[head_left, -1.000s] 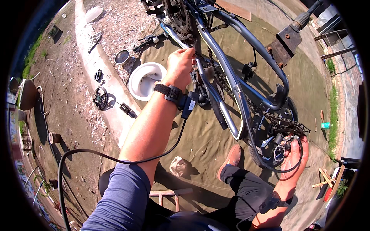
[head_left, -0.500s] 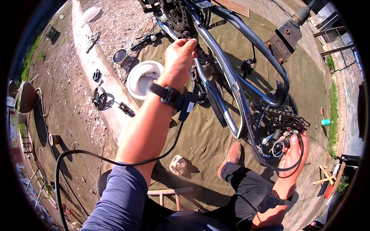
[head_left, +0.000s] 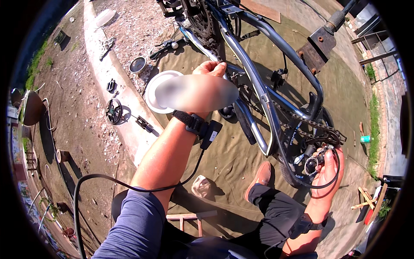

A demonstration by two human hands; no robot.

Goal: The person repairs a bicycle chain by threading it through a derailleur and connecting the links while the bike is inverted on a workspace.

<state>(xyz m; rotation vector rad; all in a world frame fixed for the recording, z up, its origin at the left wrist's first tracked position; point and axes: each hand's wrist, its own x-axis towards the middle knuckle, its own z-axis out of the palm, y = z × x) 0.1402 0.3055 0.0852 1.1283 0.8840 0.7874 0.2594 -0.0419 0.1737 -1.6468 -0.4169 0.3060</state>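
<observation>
A dark blue bicycle frame [head_left: 248, 71] hangs before me, its chainrings [head_left: 200, 23] at the top. My left hand [head_left: 209, 71] is closed in a pinch on the bicycle chain [head_left: 221, 52] just below them; a blurred patch covers the back of this hand. At the lower right, my right hand [head_left: 327, 172] grips the rear derailleur [head_left: 314, 164], fingers wrapped behind it. A black cable [head_left: 330, 184] loops out by my thumb. More chain runs over the rear sprockets just above that hand.
A white basin [head_left: 157, 90], a metal bowl [head_left: 138, 65], a spoked black wheel-shaped part [head_left: 114, 111] and pedals [head_left: 144, 124] lie to the left. A rusty metal bracket [head_left: 317, 47] stands at upper right. A wooden stool [head_left: 192, 215] is near my legs.
My left hand has moved down and slightly right, away from the chainrings, with its fingers still pinched. My right hand stays at the derailleur. The view has shifted slightly.
</observation>
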